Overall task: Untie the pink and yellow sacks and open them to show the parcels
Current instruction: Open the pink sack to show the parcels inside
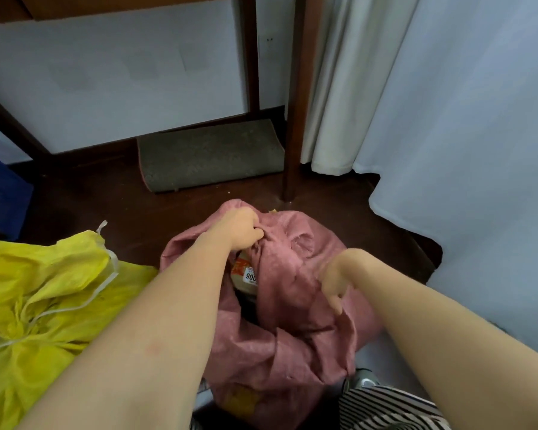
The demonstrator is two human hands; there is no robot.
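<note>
The pink sack (295, 293) stands on the dark floor in the middle of the view, its mouth parted. My left hand (241, 229) grips the far rim of that mouth. My right hand (334, 279) pinches the near-right rim. In the gap between them shows a parcel (246, 273) with an orange and white label. The yellow sack (35, 293) lies to the left, its neck still bound by a white string (84, 301).
A grey mat (210, 156) lies under a wooden table with a leg (295, 119) just beyond the pink sack. White curtains (448, 119) hang on the right. A blue object (0, 193) sits at the left edge. Striped fabric (382, 408) shows at the bottom.
</note>
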